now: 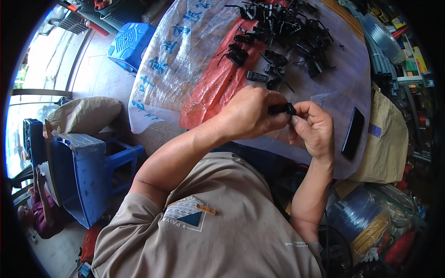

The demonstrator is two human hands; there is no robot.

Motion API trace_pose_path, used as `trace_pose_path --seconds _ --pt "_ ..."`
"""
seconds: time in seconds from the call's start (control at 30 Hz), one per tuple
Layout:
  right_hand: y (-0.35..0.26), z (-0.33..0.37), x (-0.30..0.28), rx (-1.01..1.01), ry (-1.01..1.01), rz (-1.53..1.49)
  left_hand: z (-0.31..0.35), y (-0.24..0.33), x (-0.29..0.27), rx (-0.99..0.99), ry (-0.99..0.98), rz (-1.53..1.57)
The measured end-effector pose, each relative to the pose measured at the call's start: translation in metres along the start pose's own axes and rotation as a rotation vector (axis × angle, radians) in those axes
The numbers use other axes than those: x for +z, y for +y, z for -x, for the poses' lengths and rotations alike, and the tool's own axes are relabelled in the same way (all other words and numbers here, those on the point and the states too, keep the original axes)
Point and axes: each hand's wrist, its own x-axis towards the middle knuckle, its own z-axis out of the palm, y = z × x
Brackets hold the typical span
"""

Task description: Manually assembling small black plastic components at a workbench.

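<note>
Over the near edge of the table, my left hand (255, 113) is closed round a small black plastic part (279, 109). My right hand (316, 130) pinches the same part at its right end with thumb and forefinger. Fingers cover most of it, so its exact kind cannot be made out. Just beyond my hands lie a few loose black parts (257, 77), some with thin rods or wires sticking out. Farther back is a big heap of similar black pieces (315, 46).
A red plastic strip (204, 104) and a white woven sheet (155, 74) cover the table's left side. A dark phone (353, 133) lies at the right, beside a brown sack (387, 139). Blue stools (132, 44) stand to the left. Another person (46, 211) is at the far left.
</note>
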Motion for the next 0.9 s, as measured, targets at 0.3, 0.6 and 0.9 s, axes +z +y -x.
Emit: trace_pose_path --seconds 0.3,0.6,0.9 --pt "-0.004 -0.026 0.03 0.023 -0.034 0.032 0.015 -0.004 -0.023 -0.174 0.012 0.055" --pt "0.006 -0.077 0.024 -0.326 0.256 0.969 0.055 -0.055 -0.129 0.082 0.456 1.136" --pt "0.017 -0.067 0.005 -0.28 0.345 0.96 0.066 -0.118 -0.274 -0.126 1.026 0.34"
